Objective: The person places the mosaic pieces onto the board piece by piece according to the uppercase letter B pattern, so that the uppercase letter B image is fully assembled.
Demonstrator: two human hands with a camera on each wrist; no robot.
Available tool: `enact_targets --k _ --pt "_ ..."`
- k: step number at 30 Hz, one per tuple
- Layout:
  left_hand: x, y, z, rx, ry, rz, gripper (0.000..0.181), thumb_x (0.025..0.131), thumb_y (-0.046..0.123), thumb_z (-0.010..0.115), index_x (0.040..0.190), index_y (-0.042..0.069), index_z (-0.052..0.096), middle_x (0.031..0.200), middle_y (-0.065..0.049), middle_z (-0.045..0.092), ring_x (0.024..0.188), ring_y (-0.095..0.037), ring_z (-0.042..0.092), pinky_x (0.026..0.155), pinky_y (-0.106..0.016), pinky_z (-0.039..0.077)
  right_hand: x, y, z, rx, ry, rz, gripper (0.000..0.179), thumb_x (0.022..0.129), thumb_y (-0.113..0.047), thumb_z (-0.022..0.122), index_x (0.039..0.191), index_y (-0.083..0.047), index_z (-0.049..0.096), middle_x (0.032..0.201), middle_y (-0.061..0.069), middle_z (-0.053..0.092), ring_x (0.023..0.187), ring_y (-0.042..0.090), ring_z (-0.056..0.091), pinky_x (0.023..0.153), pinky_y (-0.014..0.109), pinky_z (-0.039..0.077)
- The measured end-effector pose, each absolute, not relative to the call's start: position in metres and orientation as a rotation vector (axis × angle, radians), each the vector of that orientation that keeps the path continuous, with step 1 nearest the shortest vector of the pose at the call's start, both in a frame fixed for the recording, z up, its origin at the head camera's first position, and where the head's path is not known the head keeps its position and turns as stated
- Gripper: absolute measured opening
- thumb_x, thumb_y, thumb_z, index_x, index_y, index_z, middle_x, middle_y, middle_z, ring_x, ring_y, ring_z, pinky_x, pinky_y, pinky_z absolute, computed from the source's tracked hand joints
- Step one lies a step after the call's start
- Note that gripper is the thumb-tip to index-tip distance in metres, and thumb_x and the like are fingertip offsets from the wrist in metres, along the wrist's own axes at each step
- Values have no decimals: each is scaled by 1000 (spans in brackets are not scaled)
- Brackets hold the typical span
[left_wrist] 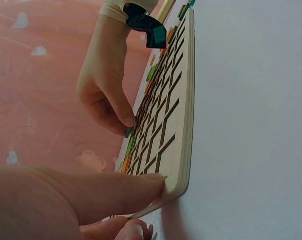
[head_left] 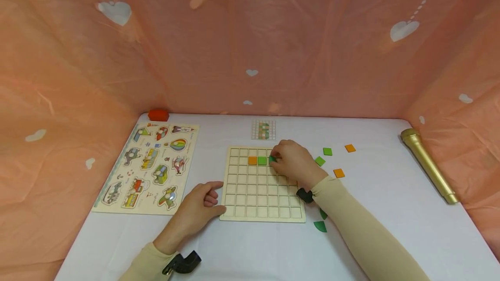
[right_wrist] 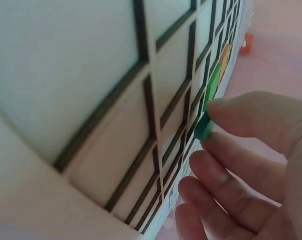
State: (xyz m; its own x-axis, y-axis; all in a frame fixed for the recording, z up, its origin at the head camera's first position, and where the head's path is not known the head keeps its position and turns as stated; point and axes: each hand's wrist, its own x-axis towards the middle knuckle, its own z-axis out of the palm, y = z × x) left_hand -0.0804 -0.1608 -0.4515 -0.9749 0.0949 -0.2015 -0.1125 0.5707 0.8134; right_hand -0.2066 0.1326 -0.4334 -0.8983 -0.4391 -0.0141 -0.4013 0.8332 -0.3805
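My right hand [head_left: 291, 161] pinches a small dark green piece [right_wrist: 204, 127] between thumb and index finger, over the upper part of a wooden grid board [head_left: 262, 221]. Directly left of that piece, a light green square [head_left: 262, 161] and an orange square [head_left: 252, 160] sit side by side in the grid. At the board's left edge, my left hand [head_left: 199, 205] rests with thumb and index finger spread apart. Its thumb [left_wrist: 126, 192] lies straight on the board's near corner in the left wrist view.
A small pattern card [head_left: 264, 130] lies behind the board. Loose green squares [head_left: 327, 151], orange squares [head_left: 339, 173] and dark green quarter-circles [head_left: 320, 227] are at the right. A picture puzzle [head_left: 146, 168] and a red object [head_left: 158, 115] lie left, a gold microphone-shaped object [head_left: 429, 166] far right.
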Motion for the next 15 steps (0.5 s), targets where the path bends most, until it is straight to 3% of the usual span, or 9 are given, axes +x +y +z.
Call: enact_targets --k 15 --pt "-82 -161 -453 2 2570 1379 63 83 7 90 142 3 66 108 -7 60 92 -13 58 79 -20 52 -207 130 -436 -670 2900 -586 22 95 -24 79 112 -10 82 105 2 74 101 21 68 88 42 62"
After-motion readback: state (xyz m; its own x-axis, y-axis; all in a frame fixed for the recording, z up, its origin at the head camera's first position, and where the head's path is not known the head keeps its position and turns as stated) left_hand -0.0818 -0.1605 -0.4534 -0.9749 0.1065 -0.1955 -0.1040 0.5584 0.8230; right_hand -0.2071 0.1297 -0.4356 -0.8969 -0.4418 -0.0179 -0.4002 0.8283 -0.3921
